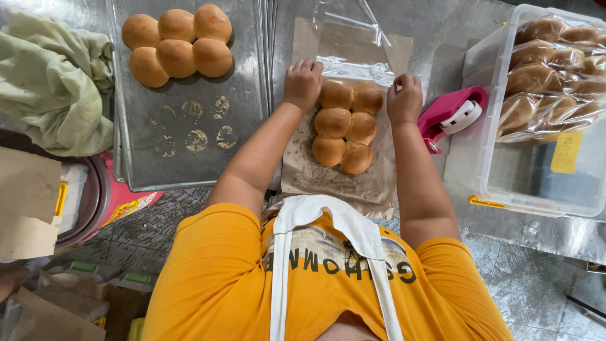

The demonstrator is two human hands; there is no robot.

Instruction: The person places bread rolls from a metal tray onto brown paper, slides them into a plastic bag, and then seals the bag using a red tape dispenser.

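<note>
Steel table (536,243): I saw a brown paper sheet (328,180) lying on it, between a metal baking tray (136,161) and a clear plastic bin (505,170).
Clear plastic bag (353,53): thin, slippery; I judged its mouth edge the place to pinch.
Slab of six joined golden buns (346,125): on the paper, soft, light, crushable; best cradled underneath.
Left hand (303,82): curled, pinching the bag mouth.
Right hand (404,98): likewise.

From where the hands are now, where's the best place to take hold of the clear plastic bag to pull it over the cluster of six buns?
Probably at the clear plastic bag mouth, its two corners beside the top buns, coming from the near side. The left hand and right hand already sit at those corners, flanking the six-bun cluster. The open edge lies across the cluster's far end, so gripping there should spread it.
</note>
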